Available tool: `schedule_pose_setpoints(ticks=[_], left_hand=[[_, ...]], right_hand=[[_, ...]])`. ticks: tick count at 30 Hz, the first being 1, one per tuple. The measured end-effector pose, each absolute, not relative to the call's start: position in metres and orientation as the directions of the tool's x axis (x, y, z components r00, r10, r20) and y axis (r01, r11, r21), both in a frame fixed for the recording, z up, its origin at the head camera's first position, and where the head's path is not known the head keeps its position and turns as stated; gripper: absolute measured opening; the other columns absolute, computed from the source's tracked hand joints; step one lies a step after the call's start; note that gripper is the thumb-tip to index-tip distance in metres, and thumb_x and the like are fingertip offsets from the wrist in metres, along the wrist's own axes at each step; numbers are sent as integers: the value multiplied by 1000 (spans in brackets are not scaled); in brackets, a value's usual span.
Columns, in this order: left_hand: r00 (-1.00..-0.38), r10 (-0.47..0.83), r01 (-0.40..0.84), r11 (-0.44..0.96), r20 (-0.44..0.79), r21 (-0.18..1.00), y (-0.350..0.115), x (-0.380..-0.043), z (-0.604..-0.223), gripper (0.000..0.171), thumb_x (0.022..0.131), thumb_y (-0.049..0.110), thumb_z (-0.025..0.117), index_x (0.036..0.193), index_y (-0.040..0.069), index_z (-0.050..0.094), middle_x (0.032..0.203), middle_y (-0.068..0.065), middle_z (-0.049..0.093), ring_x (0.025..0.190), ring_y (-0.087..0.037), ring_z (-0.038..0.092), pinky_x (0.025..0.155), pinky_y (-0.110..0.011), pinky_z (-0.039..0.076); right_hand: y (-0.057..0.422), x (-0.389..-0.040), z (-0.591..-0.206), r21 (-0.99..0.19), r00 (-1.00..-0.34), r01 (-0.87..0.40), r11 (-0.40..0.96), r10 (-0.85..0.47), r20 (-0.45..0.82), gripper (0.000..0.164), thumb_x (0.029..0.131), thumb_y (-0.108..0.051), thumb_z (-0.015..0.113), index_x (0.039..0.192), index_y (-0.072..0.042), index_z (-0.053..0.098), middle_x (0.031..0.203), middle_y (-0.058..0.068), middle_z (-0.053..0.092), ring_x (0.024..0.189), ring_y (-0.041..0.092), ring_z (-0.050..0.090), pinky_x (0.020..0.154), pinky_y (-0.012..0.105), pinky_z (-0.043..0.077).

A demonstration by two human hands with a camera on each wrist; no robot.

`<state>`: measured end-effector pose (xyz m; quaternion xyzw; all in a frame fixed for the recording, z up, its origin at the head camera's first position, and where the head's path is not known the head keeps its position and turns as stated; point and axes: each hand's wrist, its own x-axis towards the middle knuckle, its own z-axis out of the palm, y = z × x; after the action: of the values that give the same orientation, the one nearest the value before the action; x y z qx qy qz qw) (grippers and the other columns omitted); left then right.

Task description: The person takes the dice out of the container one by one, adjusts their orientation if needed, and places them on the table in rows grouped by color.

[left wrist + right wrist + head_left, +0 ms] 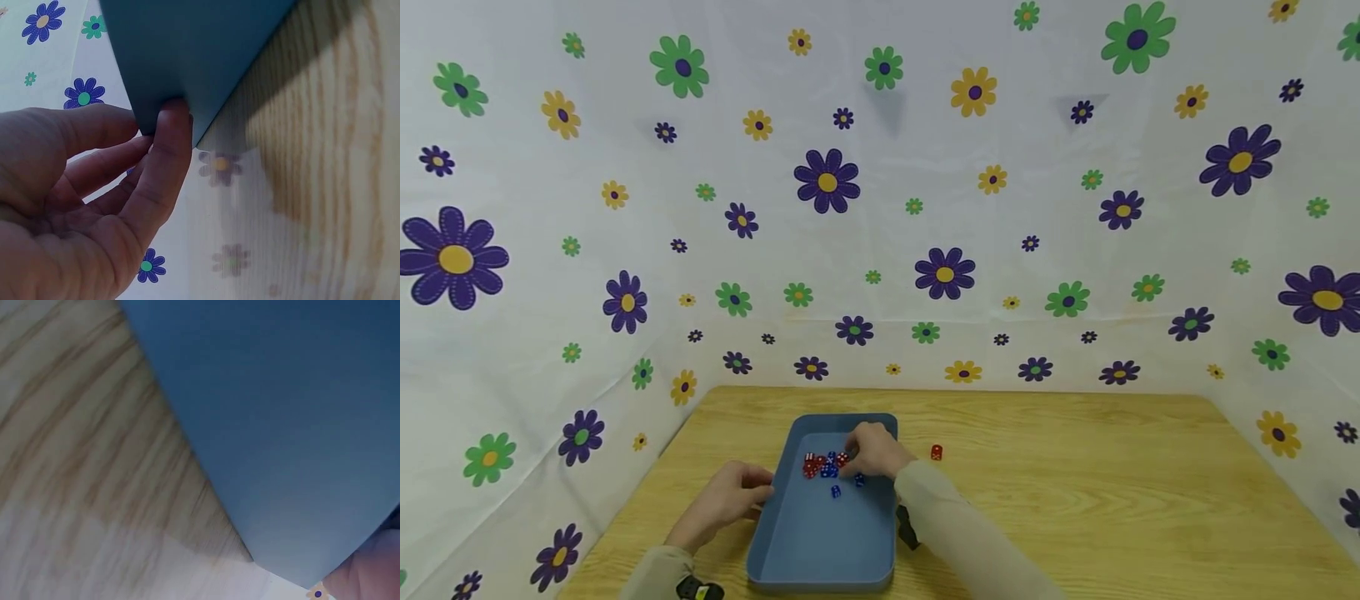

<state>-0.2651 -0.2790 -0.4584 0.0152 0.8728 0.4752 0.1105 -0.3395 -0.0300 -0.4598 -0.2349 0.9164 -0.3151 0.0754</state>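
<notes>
A blue tray (820, 542) lies on the table with several red dice (810, 468) and blue dice (829, 471) grouped toward its far end. My left hand (730, 498) holds the tray's left side. In the left wrist view, the thumb of the left hand (94, 200) meets the rim while a finger lies against the outer wall. My right hand (876, 450) reaches over the tray's right wall, its bent fingers down among the dice. I cannot tell whether they pinch a die. The right wrist view shows mostly the tray's outer wall (281, 437), with part of the right hand (369, 569) at the corner.
One red die (936, 452) lies on the wooden table (1090, 492), right of the tray. Behind and beside the table hangs a white cloth (880, 242) printed with flowers. Black straps (700, 588) show at the wrists.
</notes>
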Motion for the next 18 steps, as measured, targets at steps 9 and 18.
schedule_pose_setpoints(ticks=[9, 18], left_hand=[[-975, 123, -91, 537, -184, 839, -277, -267, -459, 27, 95, 2, 58, 118, -11, 64, 100, -15, 70, 81, -22, 69, 69, -38, 60], [-977, 116, -91, 540, -181, 837, -278, -266, -460, 28, 94, 2, 58, 117, -12, 64, 100, -15, 70, 81, -22, 69, 68, -38, 60]], right_hand=[[-31, -338, -459, -682, -904, -315, 661, -427, 3, 26, 77, -13, 83, 98, 1, 76, 97, 13, 73, 84, 23, 67, 74, 39, 58], [-33, -339, -468, -678, -909, -321, 661, -415, 27, 20, 78, -14, 82, 93, -2, 78, 85, 8, 74, 70, 14, 64, 65, 32, 57]])
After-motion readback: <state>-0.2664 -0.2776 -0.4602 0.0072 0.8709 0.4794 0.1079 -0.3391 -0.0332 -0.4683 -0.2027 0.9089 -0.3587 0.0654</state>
